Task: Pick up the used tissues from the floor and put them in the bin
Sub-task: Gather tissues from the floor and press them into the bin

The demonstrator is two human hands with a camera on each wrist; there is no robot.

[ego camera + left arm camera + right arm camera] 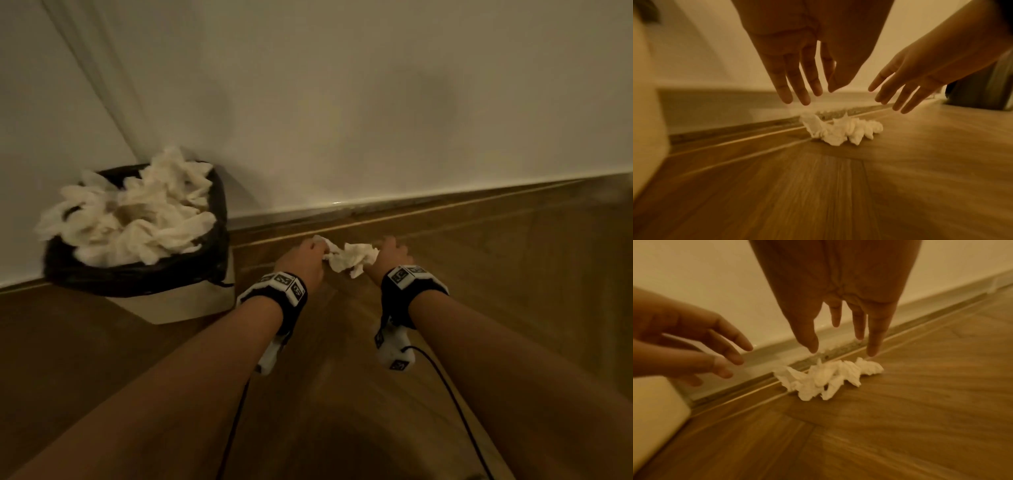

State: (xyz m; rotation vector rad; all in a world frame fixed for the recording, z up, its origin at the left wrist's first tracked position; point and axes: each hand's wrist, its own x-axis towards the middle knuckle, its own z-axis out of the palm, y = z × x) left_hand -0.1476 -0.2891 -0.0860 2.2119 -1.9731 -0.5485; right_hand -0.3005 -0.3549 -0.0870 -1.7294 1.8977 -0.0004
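Observation:
A crumpled white tissue (pixel 352 261) (pixel 842 131) (pixel 828 378) lies on the wooden floor close to the wall's base. My left hand (pixel 306 256) (pixel 813 95) hovers just above its left end with straight, spread fingers. Over its right end hangs my right hand (pixel 393 253) (pixel 842 347), fingers also straight and pointing down. Neither hand grips the tissue in the wrist views. The bin (pixel 137 275), white with a black liner, stands to the left against the wall, heaped with tissues (pixel 137 219).
The white wall (pixel 376 120) and its skirting strip (pixel 411 202) run right behind the tissue. Wooden floor (pixel 342 394) stretches toward me. Black cables (pixel 445 383) hang from my wrist bands. A corner of the bin (pixel 655 404) shows low on the left.

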